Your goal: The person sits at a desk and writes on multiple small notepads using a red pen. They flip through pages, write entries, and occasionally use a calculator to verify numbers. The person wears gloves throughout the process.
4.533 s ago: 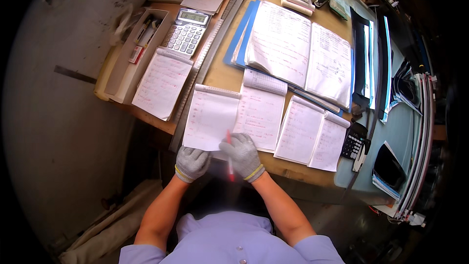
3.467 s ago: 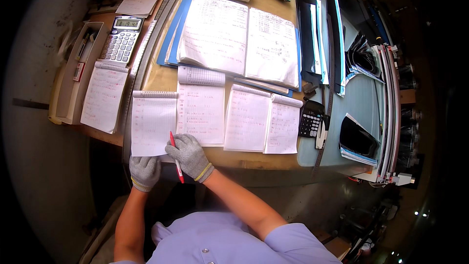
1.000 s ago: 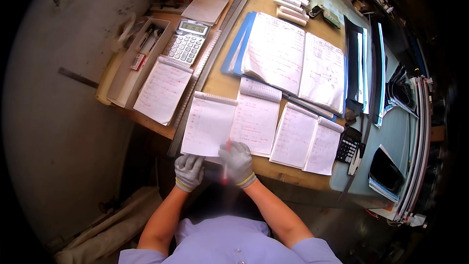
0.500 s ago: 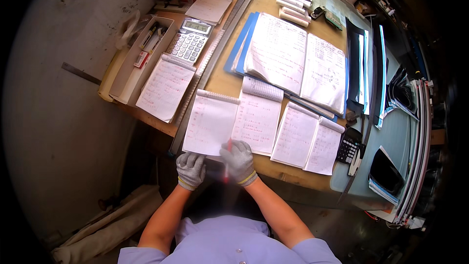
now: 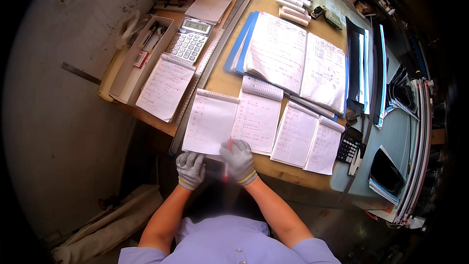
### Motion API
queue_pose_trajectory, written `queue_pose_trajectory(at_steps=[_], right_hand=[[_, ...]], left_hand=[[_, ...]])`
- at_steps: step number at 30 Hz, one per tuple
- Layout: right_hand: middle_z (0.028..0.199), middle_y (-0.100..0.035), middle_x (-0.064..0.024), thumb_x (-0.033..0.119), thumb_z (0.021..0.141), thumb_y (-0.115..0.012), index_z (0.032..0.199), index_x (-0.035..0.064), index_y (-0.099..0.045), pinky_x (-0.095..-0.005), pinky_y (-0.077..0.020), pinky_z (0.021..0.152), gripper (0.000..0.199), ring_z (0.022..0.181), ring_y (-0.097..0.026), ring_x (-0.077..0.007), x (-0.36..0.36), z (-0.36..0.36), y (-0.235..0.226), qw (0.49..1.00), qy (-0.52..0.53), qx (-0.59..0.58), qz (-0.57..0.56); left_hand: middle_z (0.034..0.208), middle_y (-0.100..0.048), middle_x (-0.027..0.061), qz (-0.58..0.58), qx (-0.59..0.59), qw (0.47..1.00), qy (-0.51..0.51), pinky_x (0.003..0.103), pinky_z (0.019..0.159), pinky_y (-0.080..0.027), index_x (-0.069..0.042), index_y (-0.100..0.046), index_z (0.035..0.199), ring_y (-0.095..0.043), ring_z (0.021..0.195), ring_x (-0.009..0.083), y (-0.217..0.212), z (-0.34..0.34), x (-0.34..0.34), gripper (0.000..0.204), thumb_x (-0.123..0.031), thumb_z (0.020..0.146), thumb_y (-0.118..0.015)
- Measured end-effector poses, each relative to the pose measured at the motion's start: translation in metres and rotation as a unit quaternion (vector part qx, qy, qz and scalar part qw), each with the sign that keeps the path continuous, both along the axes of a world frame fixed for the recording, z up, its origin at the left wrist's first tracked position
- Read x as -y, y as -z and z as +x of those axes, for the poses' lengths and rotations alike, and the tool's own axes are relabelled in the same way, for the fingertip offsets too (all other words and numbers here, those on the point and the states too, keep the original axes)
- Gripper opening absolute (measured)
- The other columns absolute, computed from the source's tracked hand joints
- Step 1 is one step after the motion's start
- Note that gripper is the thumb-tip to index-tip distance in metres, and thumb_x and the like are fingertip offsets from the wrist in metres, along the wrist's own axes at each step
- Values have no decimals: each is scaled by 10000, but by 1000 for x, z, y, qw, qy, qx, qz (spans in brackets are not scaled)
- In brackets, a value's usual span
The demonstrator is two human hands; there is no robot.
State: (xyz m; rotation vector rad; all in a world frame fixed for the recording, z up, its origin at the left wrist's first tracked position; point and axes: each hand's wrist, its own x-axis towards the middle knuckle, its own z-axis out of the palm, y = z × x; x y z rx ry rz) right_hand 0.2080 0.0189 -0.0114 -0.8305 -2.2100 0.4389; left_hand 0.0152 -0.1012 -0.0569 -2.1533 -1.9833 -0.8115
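My right hand [image 5: 237, 159], in a grey knit glove with a yellow cuff edge, is closed round a red pen [image 5: 226, 172]. It rests on the lower right corner of a spiral-topped notepad [image 5: 209, 123]. My left hand [image 5: 191, 168], gloved alike, lies at that pad's lower left edge with its fingers curled in; what they grip, if anything, is hidden. Against the pad's right side lies a second notepad [image 5: 256, 120] with its top pages folded over. Two more written pads, a wider pad [image 5: 294, 134] and a narrower pad [image 5: 325, 146], lie farther right.
Beyond the pads, a thick open binder [image 5: 278, 49] lies on blue folders. At left are a grey calculator [image 5: 188, 41], a written notepad [image 5: 166, 88] and a long box of pens [image 5: 141, 66]. A black calculator [image 5: 348, 145] and dark sheets [image 5: 386, 173] are at right.
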Motion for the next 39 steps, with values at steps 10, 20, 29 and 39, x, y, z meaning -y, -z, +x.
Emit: queue_pose_trajectory(at_steps=[10,20,29,39], right_hand=[[1041,-710,-149,-92,773,-788,1021,7,-695,-400,-545,901,283,1030,-671,-310,-23,0,-25,960,161,-202,-108],[984,-736,-120,37,814,-781,998,55,-682,-425,-512,864,209,947,-678,-334,-46,-9,-53,966,143,-208,-62],[981,-735,-127,29,826,-741,996,50,-696,-422,-515,876,178,947,-681,-329,-49,-10,-53,965,137,-217,-61],[977,-733,-127,49,841,-736,1004,48,-697,-424,-509,903,168,970,-678,-325,-46,-9,-49,961,140,-223,-87]], left_hand=[[1293,-630,89,-5,10,1000,6,478,974,-439,-125,-670,1267,-593,1145,315,-7,1,-2,449,-210,826,-663],[1311,-622,89,-5,2,1000,9,479,960,-453,-121,-670,1276,-594,1154,308,-8,0,-2,492,-193,790,-690],[1304,-626,91,-13,10,1000,7,487,997,-431,-126,-665,1288,-590,1157,326,-4,0,0,456,-222,843,-655],[1307,-625,83,-3,3,1000,5,484,959,-454,-127,-684,1253,-593,1150,309,-5,0,-2,478,-207,782,-692]])
